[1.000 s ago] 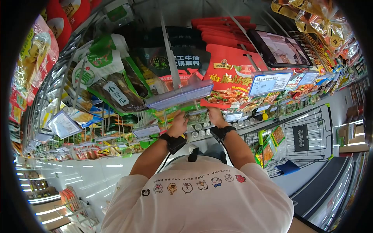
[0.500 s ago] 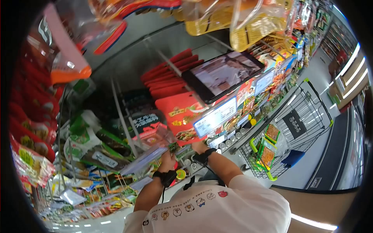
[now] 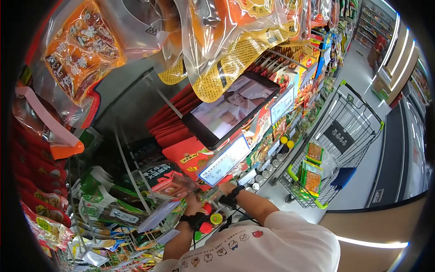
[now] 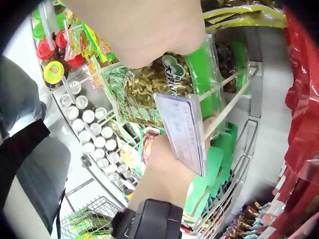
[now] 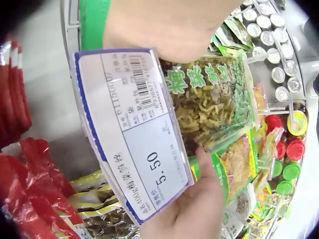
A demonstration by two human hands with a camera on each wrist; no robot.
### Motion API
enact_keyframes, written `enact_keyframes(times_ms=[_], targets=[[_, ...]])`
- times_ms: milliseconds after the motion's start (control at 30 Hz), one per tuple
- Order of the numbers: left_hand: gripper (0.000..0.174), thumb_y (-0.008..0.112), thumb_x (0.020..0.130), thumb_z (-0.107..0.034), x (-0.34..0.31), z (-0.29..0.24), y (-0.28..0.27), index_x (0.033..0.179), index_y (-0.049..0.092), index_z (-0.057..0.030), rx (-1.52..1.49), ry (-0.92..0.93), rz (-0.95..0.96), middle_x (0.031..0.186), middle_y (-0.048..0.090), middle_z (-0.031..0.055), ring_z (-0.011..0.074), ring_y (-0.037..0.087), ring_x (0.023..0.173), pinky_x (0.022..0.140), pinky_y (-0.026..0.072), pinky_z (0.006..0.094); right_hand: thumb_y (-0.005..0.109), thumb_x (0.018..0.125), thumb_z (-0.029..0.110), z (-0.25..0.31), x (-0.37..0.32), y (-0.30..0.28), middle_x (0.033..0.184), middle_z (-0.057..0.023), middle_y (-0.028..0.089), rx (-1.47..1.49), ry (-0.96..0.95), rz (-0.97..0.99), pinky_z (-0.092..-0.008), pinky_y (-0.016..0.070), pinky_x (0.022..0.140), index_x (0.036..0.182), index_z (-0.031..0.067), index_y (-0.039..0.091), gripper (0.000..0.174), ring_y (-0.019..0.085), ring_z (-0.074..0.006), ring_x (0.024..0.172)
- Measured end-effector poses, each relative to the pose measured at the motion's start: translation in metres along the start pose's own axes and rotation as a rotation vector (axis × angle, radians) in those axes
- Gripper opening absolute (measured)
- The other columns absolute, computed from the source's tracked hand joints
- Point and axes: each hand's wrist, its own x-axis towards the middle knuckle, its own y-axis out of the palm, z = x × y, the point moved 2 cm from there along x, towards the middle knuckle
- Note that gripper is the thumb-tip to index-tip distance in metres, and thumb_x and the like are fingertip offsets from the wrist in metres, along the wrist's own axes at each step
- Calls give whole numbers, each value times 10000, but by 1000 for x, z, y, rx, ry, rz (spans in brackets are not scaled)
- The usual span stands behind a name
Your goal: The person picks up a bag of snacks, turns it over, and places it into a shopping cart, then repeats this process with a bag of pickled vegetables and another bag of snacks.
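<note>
In the head view, my left hand [image 3: 194, 205] and right hand [image 3: 228, 188] are close together below the price tags. Between them, in the left wrist view, hangs a clear and green packet of pickled vegetables [image 4: 144, 94]. My left hand [image 4: 139, 30] grips one edge of it from above. My right hand [image 4: 167, 162] reaches behind a price tag [image 4: 180, 132], a fingertip showing at the packet's other side. In the right wrist view, the left thumb presses the packet's edge [image 5: 219, 99]; the 5.50 tag [image 5: 132, 134] hides part of both hands.
A phone [image 3: 231, 109] playing video lies above red packets [image 3: 188, 154]. Hanging clear bags [image 3: 86, 54] fill the upper left. A wire cart [image 3: 337, 136] with green-edged packets stands at the right. Cans [image 4: 89, 117] and colour-lidded jars [image 4: 54, 72] line a lower shelf.
The head view has swung, bringing the hanging bags and more of the aisle into view. Both hands now appear lower and further left, still close together at the rack.
</note>
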Motion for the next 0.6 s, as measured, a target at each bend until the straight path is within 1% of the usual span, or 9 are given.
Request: enact_keyframes(times_ms=[67, 133, 200, 300, 333, 400, 467, 533, 600], targets=[[180, 446, 817, -101, 0, 0, -1, 995, 454, -124, 138, 73, -2, 858, 482, 8, 168, 469, 807, 619, 405, 287, 502, 692, 129, 11, -1, -8, 937, -199, 521, 50, 70, -8, -373, 386, 762, 937, 21, 494, 268, 486, -347, 892], [159, 455, 811, -114, -9, -69, 11, 968, 475, -121, 669, 320, 78, 868, 515, 19, 187, 501, 823, 620, 401, 298, 481, 718, 139, 17, 0, -12, 943, -194, 519, 102, 127, -30, -373, 380, 763, 943, 24, 489, 253, 481, -344, 893], [140, 464, 805, -127, -18, -129, 23, 941, 495, -118, 890, 409, 119, 878, 548, 30, 206, 532, 839, 621, 398, 309, 461, 743, 150, 22, 0, -16, 948, -189, 516, 161, 184, -63, -372, 374, 764, 949, 27, 485, 241, 476, -340, 895], [125, 450, 812, -172, -32, -185, 35, 903, 514, -116, 512, 33, 196, 917, 561, 47, 214, 535, 914, 644, 398, 318, 430, 782, 165, 27, 1, -19, 957, -182, 513, 259, 264, -125, -372, 365, 765, 957, 31, 478, 226, 468, -335, 897], [130, 445, 814, -183, -28, -165, 33, 902, 513, -116, 109, -232, 74, 911, 561, 47, 210, 536, 895, 647, 402, 320, 425, 791, 176, 28, 2, -19, 923, -172, 527, 250, 260, -168, -378, 379, 733, 952, 34, 477, 221, 481, -336, 860], [143, 435, 817, -205, -16, -104, 35, 898, 511, -116, -716, -728, -179, 897, 562, 46, 202, 538, 858, 653, 411, 324, 423, 811, 212, 35, 1, -23, 828, -128, 537, 449, 399, -251, -371, 391, 653, 942, 38, 479, 225, 493, -296, 762], [145, 444, 815, -218, -11, -86, 33, 900, 505, -119, -723, -702, -206, 910, 556, 32, 184, 525, 846, 624, 417, 327, 421, 826, 248, 37, 0, -21, 756, -87, 536, 710, 507, -307, -358, 396, 589, 935, 40, 482, 243, 491, -250, 688], [139, 453, 811, -221, -11, -93, 33, 887, 504, -115, -678, -646, -244, 907, 550, 21, 167, 515, 823, 613, 418, 326, 418, 838, 282, 34, -1, -13, 708, -50, 523, 1036, 586, -332, -340, 391, 543, 932, 41, 484, 268, 475, -198, 638], [127, 461, 806, -212, -8, -103, 34, 859, 507, -106, -577, -561, -288, 889, 544, 14, 152, 507, 789, 622, 417, 322, 410, 843, 311, 48, -6, -26, 747, -45, 521, 883, 621, -321, -322, 391, 566, 949, 41, 482, 299, 465, -168, 669]])
